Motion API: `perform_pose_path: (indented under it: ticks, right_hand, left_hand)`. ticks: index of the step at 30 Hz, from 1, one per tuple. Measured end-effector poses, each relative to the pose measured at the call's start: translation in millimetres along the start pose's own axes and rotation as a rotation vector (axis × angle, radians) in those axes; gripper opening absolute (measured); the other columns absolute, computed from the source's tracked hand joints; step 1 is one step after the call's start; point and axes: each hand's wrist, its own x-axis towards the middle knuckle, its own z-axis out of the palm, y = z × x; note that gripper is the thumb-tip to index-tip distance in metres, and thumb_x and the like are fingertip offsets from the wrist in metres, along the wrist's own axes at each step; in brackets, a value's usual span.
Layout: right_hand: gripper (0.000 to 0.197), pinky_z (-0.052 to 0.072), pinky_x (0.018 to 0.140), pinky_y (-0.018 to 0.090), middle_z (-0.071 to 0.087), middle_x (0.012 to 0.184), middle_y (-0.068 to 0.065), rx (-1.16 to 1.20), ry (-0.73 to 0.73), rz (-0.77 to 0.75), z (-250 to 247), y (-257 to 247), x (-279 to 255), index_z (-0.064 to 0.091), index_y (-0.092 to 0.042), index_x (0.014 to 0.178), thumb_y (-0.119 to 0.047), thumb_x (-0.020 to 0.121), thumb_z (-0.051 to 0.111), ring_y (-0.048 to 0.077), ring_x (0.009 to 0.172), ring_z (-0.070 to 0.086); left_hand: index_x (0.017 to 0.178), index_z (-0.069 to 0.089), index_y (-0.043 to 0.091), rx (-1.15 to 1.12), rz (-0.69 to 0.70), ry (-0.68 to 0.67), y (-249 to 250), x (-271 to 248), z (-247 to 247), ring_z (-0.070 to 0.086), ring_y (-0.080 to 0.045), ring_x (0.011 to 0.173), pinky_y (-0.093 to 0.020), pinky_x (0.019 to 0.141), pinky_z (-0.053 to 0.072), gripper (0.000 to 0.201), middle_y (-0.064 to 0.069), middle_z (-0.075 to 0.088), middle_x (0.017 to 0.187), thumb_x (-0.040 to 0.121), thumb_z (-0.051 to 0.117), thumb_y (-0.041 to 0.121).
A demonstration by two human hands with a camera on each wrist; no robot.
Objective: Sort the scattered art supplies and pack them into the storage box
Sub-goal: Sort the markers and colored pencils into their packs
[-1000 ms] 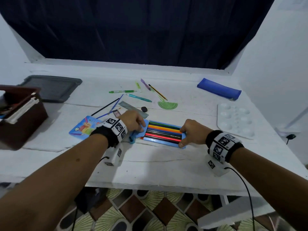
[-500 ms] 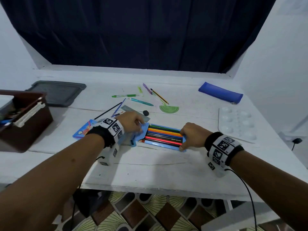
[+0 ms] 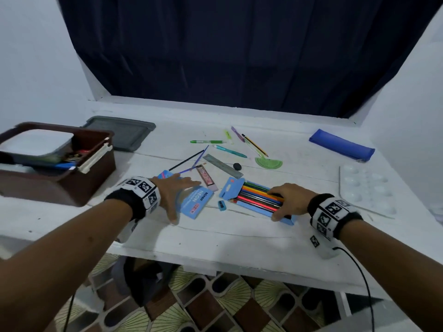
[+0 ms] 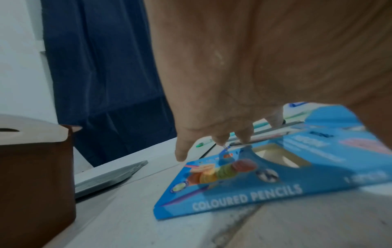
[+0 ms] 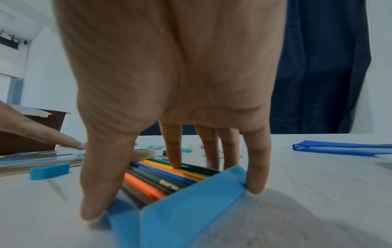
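An open blue pencil tray point(image 3: 257, 207) full of coloured pencils point(image 5: 161, 174) lies at the table's front centre, its hang flap pointing left. My right hand point(image 3: 275, 206) grips its right end: thumb and little finger on the two sides, index fingertip point(image 5: 175, 163) pressing on the pencils. My left hand point(image 3: 183, 200) lies spread with straight fingers point(image 4: 182, 151) over the blue "Coloured Pencils" sleeve point(image 3: 197, 203) point(image 4: 244, 193), left of the tray. The brown storage box point(image 3: 96, 173) point(image 4: 36, 184) stands at the far left, holding several supplies and a white container.
A small blue sharpener point(image 3: 221, 204) lies between sleeve and tray. Behind lie a pink lead case point(image 3: 207, 179), ruler point(image 3: 223, 165), black eraser point(image 3: 237, 166), green protractor point(image 3: 268, 162) and several pens. Grey lid point(image 3: 119, 133) back left; blue pouch point(image 3: 342, 144) and white palette point(image 3: 366, 188) right.
My left hand let go of the tray's left end and moved left onto the blue sleeve. The right hand keeps its hold on the tray's right end.
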Motion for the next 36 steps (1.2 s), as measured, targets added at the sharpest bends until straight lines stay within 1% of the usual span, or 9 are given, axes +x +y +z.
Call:
perform_pose_path:
  ticks: [5, 8, 14, 20, 23, 25, 27, 30, 36]
  right_hand:
    - [0.061, 0.052, 0.068, 0.030, 0.061, 0.091, -0.001, -0.082, 0.058, 0.246, 20, -21, -18, 0.052, -0.024, 0.103, -0.071, 0.069, 0.070, 0.017, 0.080, 0.059]
    - [0.059, 0.044, 0.061, 0.028, 0.054, 0.081, -0.001, -0.128, 0.074, 0.329, 33, -43, -33, 0.047, -0.020, 0.093, -0.075, 0.076, 0.058, 0.018, 0.073, 0.055]
    - [0.049, 0.028, 0.050, 0.028, 0.036, 0.059, 0.002, -0.025, 0.075, 0.255, 58, -96, -57, 0.033, -0.015, 0.063, -0.045, 0.099, 0.048, 0.016, 0.051, 0.034]
    - [0.039, 0.024, 0.058, 0.031, 0.028, 0.065, 0.005, -0.001, 0.062, 0.084, 81, -139, -55, 0.025, -0.019, 0.066, -0.017, 0.102, 0.040, 0.018, 0.055, 0.023]
    - [0.037, 0.031, 0.061, 0.034, 0.036, 0.070, 0.005, -0.042, 0.096, 0.088, 86, -153, -50, 0.030, -0.016, 0.065, -0.020, 0.095, 0.051, 0.022, 0.061, 0.035]
    - [0.028, 0.040, 0.065, 0.036, 0.047, 0.077, 0.008, -0.106, 0.145, 0.107, 80, -156, -45, 0.048, -0.010, 0.072, -0.029, 0.089, 0.061, 0.026, 0.071, 0.047]
    - [0.035, 0.046, 0.076, 0.038, 0.054, 0.095, 0.009, -0.116, 0.192, 0.078, 71, -155, -41, 0.061, -0.010, 0.100, -0.039, 0.083, 0.070, 0.026, 0.089, 0.051]
    - [0.063, 0.043, 0.093, 0.038, 0.051, 0.120, 0.006, -0.082, 0.171, -0.022, 56, -154, -35, 0.052, -0.018, 0.132, -0.045, 0.080, 0.074, 0.024, 0.110, 0.045]
    - [0.067, 0.029, 0.113, 0.043, 0.027, 0.158, 0.008, -0.129, 0.020, -0.118, 50, -150, -14, 0.037, -0.031, 0.149, -0.038, 0.090, 0.067, 0.028, 0.140, 0.029]
  left_hand:
    - [0.152, 0.007, 0.035, 0.051, 0.065, 0.120, 9, -2, 7, 0.023, -0.022, 0.143, -0.053, 0.109, 0.028, 0.114, 0.005, 0.026, 0.155, 0.067, 0.083, 0.044]
    - [0.151, 0.014, 0.035, 0.019, 0.016, 0.139, 10, -6, 9, 0.034, -0.024, 0.135, -0.055, 0.108, 0.029, 0.109, -0.001, 0.037, 0.142, 0.066, 0.080, 0.053]
    - [0.150, 0.022, 0.031, -0.007, 0.046, 0.099, 13, -16, 24, 0.037, -0.028, 0.125, -0.048, 0.099, 0.042, 0.114, -0.007, 0.036, 0.130, 0.058, 0.082, 0.061]
    - [0.152, 0.017, 0.030, -0.008, 0.097, 0.129, 8, -29, 39, 0.036, -0.029, 0.126, -0.050, 0.102, 0.041, 0.116, -0.009, 0.034, 0.134, 0.060, 0.083, 0.058]
    - [0.150, 0.020, 0.030, -0.006, 0.114, 0.148, 4, -35, 43, 0.037, -0.025, 0.126, -0.048, 0.101, 0.041, 0.112, -0.005, 0.039, 0.136, 0.062, 0.081, 0.059]
    - [0.148, 0.025, 0.029, -0.018, 0.111, 0.170, 3, -38, 45, 0.039, -0.024, 0.125, -0.048, 0.100, 0.041, 0.107, -0.004, 0.043, 0.134, 0.063, 0.081, 0.060]
    - [0.147, 0.026, 0.028, -0.038, 0.103, 0.192, 4, -40, 47, 0.039, -0.024, 0.125, -0.048, 0.099, 0.040, 0.106, -0.003, 0.043, 0.134, 0.062, 0.080, 0.061]
    - [0.144, 0.026, 0.026, -0.056, 0.104, 0.214, 8, -42, 49, 0.039, -0.024, 0.125, -0.049, 0.098, 0.040, 0.110, -0.003, 0.042, 0.133, 0.056, 0.079, 0.068]
    - [0.132, 0.040, 0.027, -0.082, 0.137, 0.216, 16, -39, 48, 0.040, -0.021, 0.116, -0.043, 0.091, 0.045, 0.095, -0.002, 0.042, 0.118, 0.056, 0.077, 0.070]
